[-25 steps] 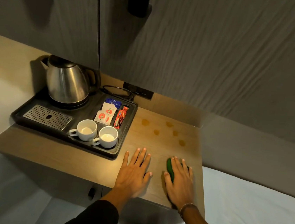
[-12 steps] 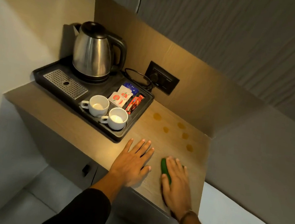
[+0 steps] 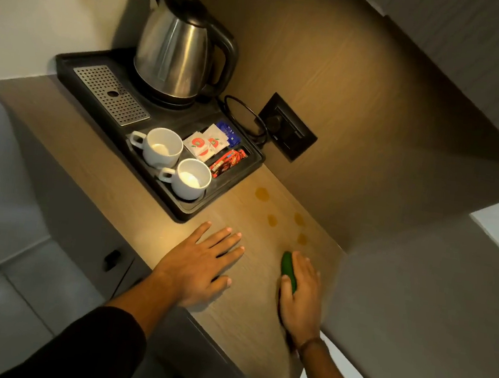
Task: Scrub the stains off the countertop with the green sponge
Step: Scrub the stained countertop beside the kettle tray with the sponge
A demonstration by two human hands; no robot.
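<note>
A green sponge lies on the wooden countertop under my right hand, whose palm and thumb close over it; only its left edge shows. Several yellowish-brown stains dot the countertop just beyond the sponge, toward the back wall. My left hand rests flat on the countertop to the left, fingers spread, holding nothing.
A black tray at the left holds a steel kettle, two white cups, sachets and a metal grate. A black wall socket with a cord sits behind. The countertop's right edge meets a wall.
The view has tilted and moved closer to the countertop. Both hands stay where they were, the right one still on the sponge.
</note>
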